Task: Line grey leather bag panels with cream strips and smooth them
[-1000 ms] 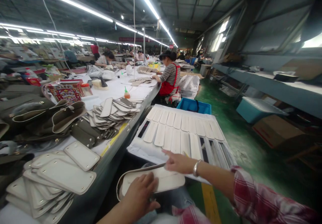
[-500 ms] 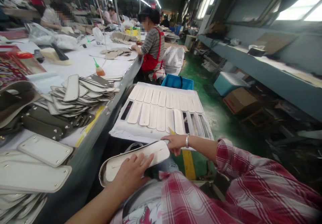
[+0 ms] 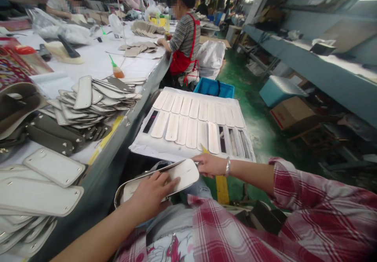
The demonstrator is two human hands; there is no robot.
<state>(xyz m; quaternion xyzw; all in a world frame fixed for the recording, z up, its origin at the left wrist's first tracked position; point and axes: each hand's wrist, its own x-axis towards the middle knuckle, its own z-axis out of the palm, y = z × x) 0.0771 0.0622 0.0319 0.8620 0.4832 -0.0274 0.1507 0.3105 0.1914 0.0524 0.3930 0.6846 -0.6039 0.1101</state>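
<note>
A long off-white panel (image 3: 186, 172) with rounded ends and a slit-like line along it lies inside a dark-edged curved bag piece (image 3: 118, 194) on my lap. My left hand (image 3: 150, 193) grips it, fingers over the top and thumb at the near side, covering its middle. At the far right end, my right hand (image 3: 208, 164), with a silver bracelet at the wrist, has its fingers closed on the rim. A yellow pointed tip (image 3: 204, 149) shows just behind that hand; what it belongs to is hidden. Beyond are rows of similar panels (image 3: 191, 133) on a cloth-covered board (image 3: 173, 151).
Along my left runs a long table (image 3: 97, 63) with piled white pieces (image 3: 85, 93), dark pieces (image 3: 53, 136) and a green-tipped glue bottle (image 3: 118, 71). A co-worker in a red apron (image 3: 184, 59) sits ahead by a blue crate (image 3: 213, 87). Boxes (image 3: 290, 110) stand at right.
The view has shifted slightly, tilting downward. The panel's right end stands a little higher over the bag piece. My left fingers are drawn closer together; my right hand stays at the end.
</note>
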